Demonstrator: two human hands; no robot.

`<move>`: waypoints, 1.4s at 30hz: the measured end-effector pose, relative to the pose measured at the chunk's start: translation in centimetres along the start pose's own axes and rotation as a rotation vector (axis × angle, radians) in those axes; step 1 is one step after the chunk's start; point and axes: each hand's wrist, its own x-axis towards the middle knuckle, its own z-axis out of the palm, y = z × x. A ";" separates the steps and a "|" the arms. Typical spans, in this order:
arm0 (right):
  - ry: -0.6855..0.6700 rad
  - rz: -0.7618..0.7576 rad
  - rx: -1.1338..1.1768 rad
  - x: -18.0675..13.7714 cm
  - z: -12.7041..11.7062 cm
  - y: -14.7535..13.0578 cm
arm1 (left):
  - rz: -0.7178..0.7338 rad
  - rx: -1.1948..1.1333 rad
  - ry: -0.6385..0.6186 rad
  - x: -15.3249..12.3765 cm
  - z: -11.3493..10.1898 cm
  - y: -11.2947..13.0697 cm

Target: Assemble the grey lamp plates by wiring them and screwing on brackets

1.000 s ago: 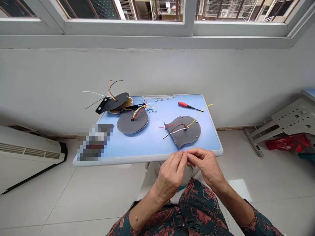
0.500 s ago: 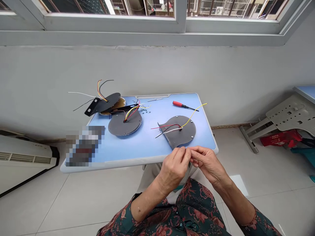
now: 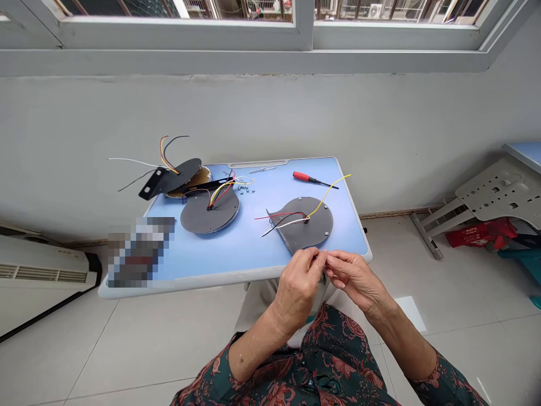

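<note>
My left hand [image 3: 299,282] and my right hand [image 3: 353,278] meet at the fingertips over the front edge of the table. Both are closed in a pinch, and whatever lies between the fingers is too small and hidden to name. Just beyond them lies a dark grey round plate [image 3: 316,225] with a pointed corner, screws near its rim, and yellow, red, black and white wires [image 3: 291,222] coming from its middle. A red-handled screwdriver [image 3: 305,177] rests behind this plate.
At the left of the blue table [image 3: 253,248] sits a second grey plate [image 3: 211,214] with wires. Behind it, another wired disc [image 3: 186,172] leans at a tilt. Several small screws [image 3: 243,189] lie between. A blurred patch [image 3: 141,254] covers something at the left edge. A wall stands behind.
The camera view has shifted slightly. My hands stay together in nearly the same pinch, and the things on the table keep their places.
</note>
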 end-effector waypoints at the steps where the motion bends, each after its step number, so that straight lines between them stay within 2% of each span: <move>1: -0.002 0.003 0.001 0.1 0.0 0.0 | -0.026 -0.030 -0.002 0.1 0.1 -0.1; 5: 0.011 -0.017 -0.038 0.2 0.0 -0.1 | -0.143 -0.156 -0.052 0.0 0.1 -0.5; 10: 0.029 -0.084 -0.133 0.5 0.3 0.0 | -0.173 -0.222 -0.061 -0.5 0.1 -0.7; 24: 0.053 -0.202 -0.353 1.1 1.4 -1.0 | -0.099 -0.178 0.054 0.3 -0.8 -1.6; 30: 0.087 -0.240 -0.468 1.6 2.3 -1.4 | -0.001 -0.030 0.040 0.4 -1.1 -2.4; 35: 0.132 -0.377 -0.550 1.6 3.2 -2.0 | -0.003 0.026 0.023 0.7 -1.3 -3.0; 38: 0.086 -0.462 -0.553 1.8 3.4 -2.4 | -0.119 -0.122 0.062 0.9 -1.6 -3.2; 42: 0.010 -0.500 -0.544 2.4 3.4 -2.9 | -0.513 -0.604 -0.021 1.8 -2.4 -3.6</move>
